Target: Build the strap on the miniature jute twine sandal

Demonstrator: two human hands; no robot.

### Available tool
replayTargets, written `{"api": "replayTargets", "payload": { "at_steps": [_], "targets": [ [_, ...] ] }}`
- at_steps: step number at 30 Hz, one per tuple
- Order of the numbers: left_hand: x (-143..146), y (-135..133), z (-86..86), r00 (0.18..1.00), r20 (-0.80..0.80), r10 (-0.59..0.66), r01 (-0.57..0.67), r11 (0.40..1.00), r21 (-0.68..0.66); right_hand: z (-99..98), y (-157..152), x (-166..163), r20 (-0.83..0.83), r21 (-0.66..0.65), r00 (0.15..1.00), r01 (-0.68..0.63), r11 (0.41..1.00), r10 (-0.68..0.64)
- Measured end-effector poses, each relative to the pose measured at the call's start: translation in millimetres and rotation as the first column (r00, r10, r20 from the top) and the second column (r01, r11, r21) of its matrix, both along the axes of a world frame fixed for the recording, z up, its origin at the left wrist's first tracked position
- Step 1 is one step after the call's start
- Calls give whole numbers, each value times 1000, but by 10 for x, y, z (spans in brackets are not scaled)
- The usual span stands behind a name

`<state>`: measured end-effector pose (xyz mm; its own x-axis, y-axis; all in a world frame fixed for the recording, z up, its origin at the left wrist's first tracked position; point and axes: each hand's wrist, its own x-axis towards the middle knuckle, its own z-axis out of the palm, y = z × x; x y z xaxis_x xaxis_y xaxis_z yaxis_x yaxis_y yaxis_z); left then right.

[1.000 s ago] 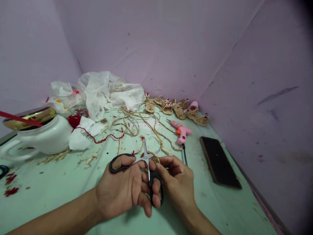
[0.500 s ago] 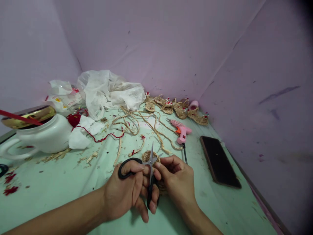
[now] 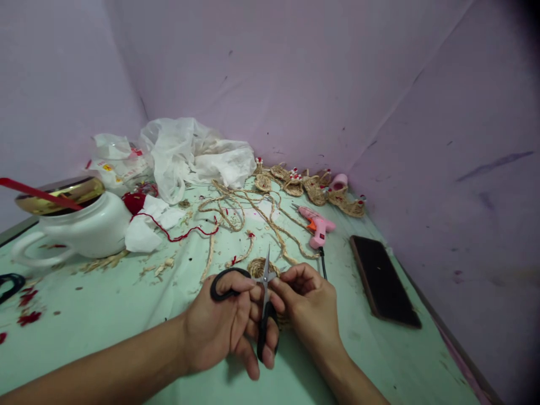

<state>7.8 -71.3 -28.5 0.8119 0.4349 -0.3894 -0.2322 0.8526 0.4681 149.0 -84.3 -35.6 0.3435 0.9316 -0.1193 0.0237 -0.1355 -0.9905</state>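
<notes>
My left hand is closed through the black handles of a small pair of scissors, blades pointing away from me. My right hand sits right beside it, fingers pinched on a small coiled jute piece that lies under the blades. Both hands rest low over the pale green table, near its front middle. Loose jute cord trails from behind the coil toward the back.
A pink glue gun and a dark phone lie to the right. Several finished woven jute pieces line the back corner. White plastic bags, a white pot with gold lid, red thread and scraps lie left.
The scissors and both hands shifted slightly right and forward. The blades, a little apart a second ago, now look closed over the jute coil.
</notes>
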Motion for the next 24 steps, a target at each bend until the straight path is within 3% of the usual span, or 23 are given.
{"api": "replayTargets", "payload": {
  "at_steps": [5,11,16,19,21,24],
  "targets": [
    [-74,117,35,1000,6,6,-6,1000,29,-38,25,17,-150,-32,985,-94,995,89],
    [-54,98,-31,997,75,34,-26,995,-99,-48,54,27,-173,-9,984,-32,999,30],
    [-15,53,-60,997,73,21,-12,991,-130,-90,65,49,-173,-44,985,-34,998,26],
    [-47,69,47,998,-59,-11,6,997,-79,-112,71,76,-181,-33,983,-31,999,24],
    [-120,102,169,972,-231,-37,44,999,29,-113,76,78,-197,-28,980,-37,999,31],
    [-278,171,360,831,-555,-32,232,928,293,-98,70,35,-225,-35,971,-93,995,82]
  ]
}}
